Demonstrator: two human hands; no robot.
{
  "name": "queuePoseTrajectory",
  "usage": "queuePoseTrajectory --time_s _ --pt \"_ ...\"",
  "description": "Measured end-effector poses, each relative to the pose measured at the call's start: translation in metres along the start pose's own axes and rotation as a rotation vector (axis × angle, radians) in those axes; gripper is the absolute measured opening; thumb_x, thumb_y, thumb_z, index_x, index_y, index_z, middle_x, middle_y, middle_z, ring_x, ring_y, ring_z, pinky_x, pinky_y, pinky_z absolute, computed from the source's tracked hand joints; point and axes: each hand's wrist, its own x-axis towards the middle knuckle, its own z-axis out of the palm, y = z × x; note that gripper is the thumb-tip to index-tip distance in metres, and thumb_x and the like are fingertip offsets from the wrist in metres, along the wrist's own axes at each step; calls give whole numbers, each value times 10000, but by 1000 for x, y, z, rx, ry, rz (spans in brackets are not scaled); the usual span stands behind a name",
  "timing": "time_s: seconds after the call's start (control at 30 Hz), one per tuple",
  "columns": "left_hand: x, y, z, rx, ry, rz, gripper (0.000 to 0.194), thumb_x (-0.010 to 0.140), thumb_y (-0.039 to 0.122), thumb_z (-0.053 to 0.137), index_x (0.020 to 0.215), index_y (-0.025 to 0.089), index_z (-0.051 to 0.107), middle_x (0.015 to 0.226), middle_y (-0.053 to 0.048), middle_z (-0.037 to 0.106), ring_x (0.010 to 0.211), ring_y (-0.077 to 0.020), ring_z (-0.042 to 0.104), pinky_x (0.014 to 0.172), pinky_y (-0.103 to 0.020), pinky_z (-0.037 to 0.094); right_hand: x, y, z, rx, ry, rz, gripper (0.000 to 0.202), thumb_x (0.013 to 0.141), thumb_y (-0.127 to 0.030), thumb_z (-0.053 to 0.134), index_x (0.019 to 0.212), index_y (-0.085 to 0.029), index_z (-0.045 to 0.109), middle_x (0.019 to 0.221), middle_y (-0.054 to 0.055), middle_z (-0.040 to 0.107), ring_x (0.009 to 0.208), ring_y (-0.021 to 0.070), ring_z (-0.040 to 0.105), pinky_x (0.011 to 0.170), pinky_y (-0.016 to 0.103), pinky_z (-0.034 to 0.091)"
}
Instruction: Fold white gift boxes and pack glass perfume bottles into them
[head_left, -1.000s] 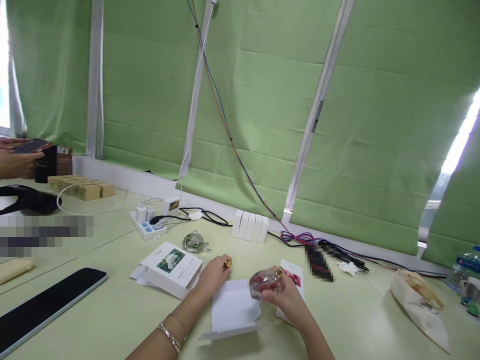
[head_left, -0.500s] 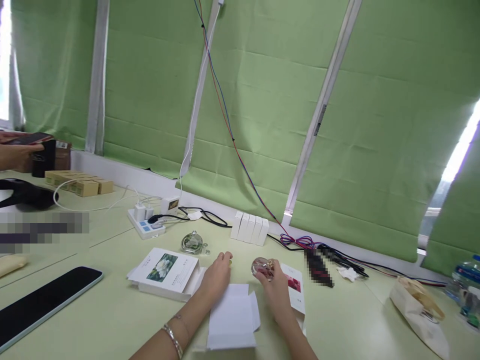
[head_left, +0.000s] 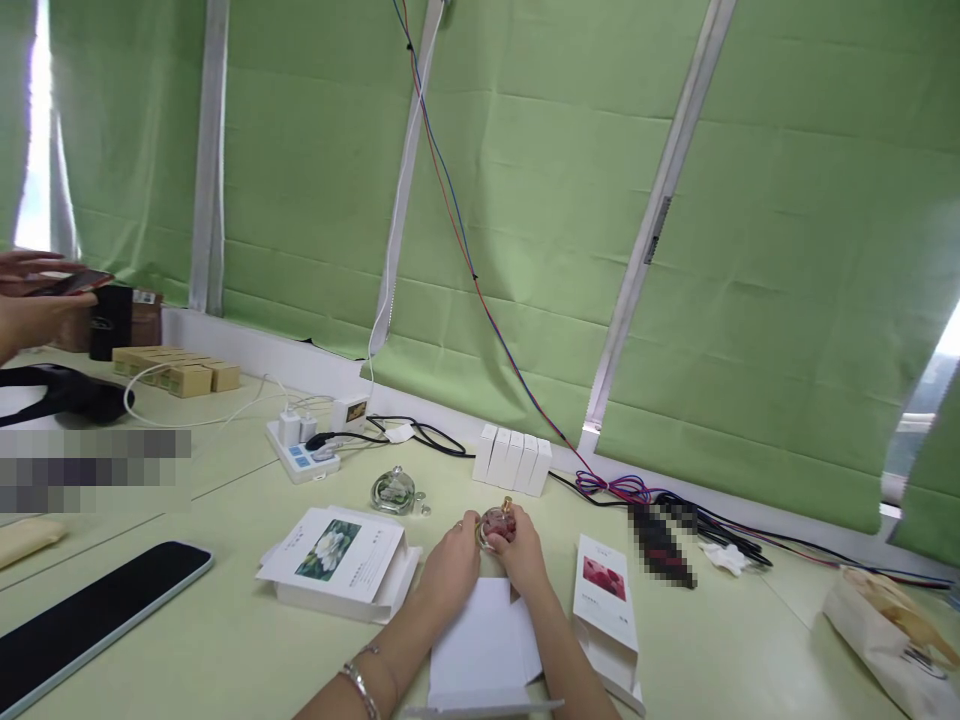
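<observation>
Between my two hands is a round, flat glass bottle [head_left: 496, 526] with reddish contents and a gold neck. My right hand [head_left: 525, 556] grips its right side, fingers curled round it. The closed fingers of my left hand [head_left: 454, 556] hold its left edge. Below my wrists lies an opened white carton [head_left: 480, 640], flaps out. To the right stands a white box with a red flower picture [head_left: 602, 590], its near end open. On the left is a white box with a white flower picture [head_left: 337, 555]. Behind it sits a second round glass bottle [head_left: 392, 492], greenish, with small clear pieces [head_left: 422, 504] beside it.
Several small white boxes [head_left: 514, 460] stand in a row at the back. A power strip [head_left: 300, 455] with chargers and cables is at the back left. A phone [head_left: 112, 630] lies at left; a cloth bag [head_left: 892, 640] at right. Another person's hands [head_left: 37, 300] hold something far left.
My right hand has brought the reddish bottle leftward, away from the red flower box. My left hand has moved right and now holds the bottle too. The view has shifted slightly.
</observation>
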Motion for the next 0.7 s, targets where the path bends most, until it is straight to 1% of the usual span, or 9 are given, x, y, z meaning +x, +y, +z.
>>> queuePoseTrajectory --time_s 0.1,0.2,0.27,0.33,0.43,0.5,0.57,0.63,0.7 --pt "7 -4 3 -33 31 9 304 844 30 363 1107 135 473 1069 -132 617 1016 -234 576 779 -289 411 0 4 -1 84 -42 -23 475 617 -126 545 1087 -190 529 1070 77 654 952 227 631 891 371 456" --pt "17 -9 6 -86 70 9 329 834 27 371 1131 113 481 1100 -154 602 1068 -247 550 852 -324 400 -2 5 -2 155 -82 -30 399 651 -135 515 1046 -193 523 991 57 685 891 209 662 855 372 488" --pt "23 -10 7 -140 104 34 326 863 58 339 1154 95 483 1143 -170 584 1099 -246 532 910 -351 383 -3 4 -4 188 -101 -33 343 663 -148 505 1002 -201 533 957 46 694 880 208 666 835 377 500" --pt "25 -9 8 -204 133 100 348 891 97 313 1204 98 466 1216 -161 549 1149 -228 498 974 -355 352 -3 3 -5 216 -129 -42 319 663 -168 513 977 -208 554 948 39 700 879 210 665 803 372 515" --pt "23 -6 8 -305 116 230 367 873 144 397 1231 153 474 1232 -106 558 1149 -206 500 990 -333 365 -3 1 -6 248 -171 -65 324 669 -221 536 989 -200 587 960 48 703 862 210 664 755 347 533" --pt "20 -4 9 -368 82 282 347 845 151 447 1185 170 517 1155 -91 610 1073 -208 558 937 -331 419 -3 -3 -8 250 -143 -78 351 703 -266 524 1039 -183 586 1024 73 684 914 209 650 795 342 518" --pt "19 -4 9 -425 60 305 323 838 145 447 1147 163 540 1107 -96 638 1021 -212 594 890 -330 454 -2 -8 -9 231 -78 -93 364 755 -310 497 1083 -172 574 1102 92 645 996 207 616 856 338 486" --pt "19 -4 9 -466 47 319 315 839 131 432 1132 155 545 1097 -101 648 1006 -211 607 868 -322 468 -1 -14 -10 196 -28 -115 332 797 -353 485 1055 -176 596 1089 90 635 1005 206 598 867 327 470" --pt "20 -4 9 -491 37 330 311 832 114 430 1116 152 551 1090 -97 656 991 -202 616 854 -305 476 0 -20 -9 155 -5 -139 293 820 -382 486 986 -184 625 1015 76 642 946 200 604 828 312 474"
